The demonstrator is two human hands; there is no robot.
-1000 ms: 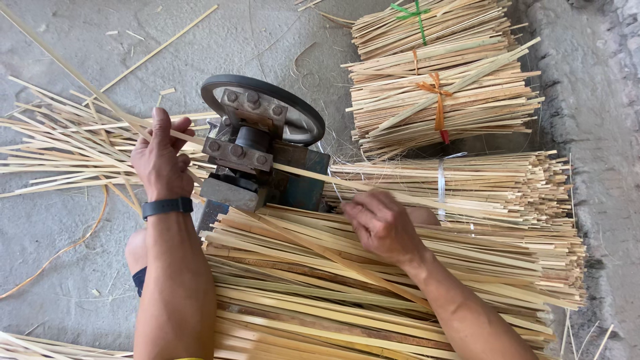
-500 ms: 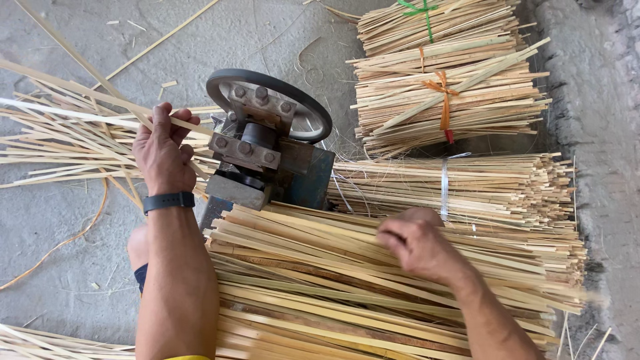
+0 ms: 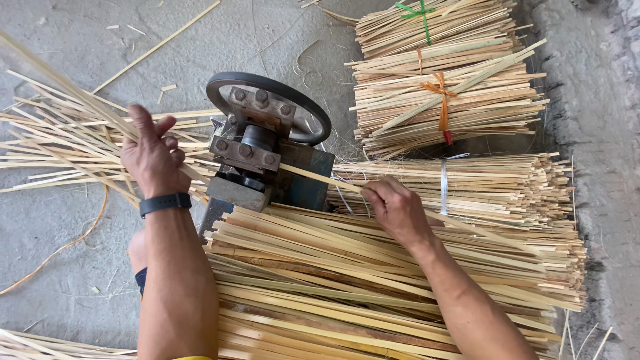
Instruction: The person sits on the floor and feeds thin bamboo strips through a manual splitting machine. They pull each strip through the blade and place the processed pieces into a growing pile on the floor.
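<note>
Concrete floor [image 3: 60,240] takes up the whole left side, grey and rough, with stray slivers scattered on it. Biggest thing on it is the pile of flat bamboo strips [image 3: 347,293] across the bottom, pale yellow with a few browner ones, long and ribbon-flat, lying roughly left to right under both forearms. Above that, right of centre, is a bundle of thinner sticks [image 3: 507,187] cinched by a pale band [image 3: 443,187], its cut ends ragged on the right. Further up are two more tied bundles, one with an orange tie [image 3: 441,100] and the top one with a green tie [image 3: 420,12]. On the left there's a loose fan of split strips [image 3: 60,143], thin and springy looking, splayed over the floor.

In the middle sits a small metal splitting machine [image 3: 263,157]: dark rubber-rimmed wheel, bolted grey plates, blue-painted body, kind of grimy.

The left hand [image 3: 152,160], black wristband below it, is on the machine's left side, fingers curled closed around several of the thin split strips, thumb sticking up. The right hand [image 3: 395,208] is on the right side, knuckles up, fingers pinched shut on a single bamboo strip [image 3: 313,176] that runs diagonally from the hand to the machine's front opening, its tip right at the plates.
</note>
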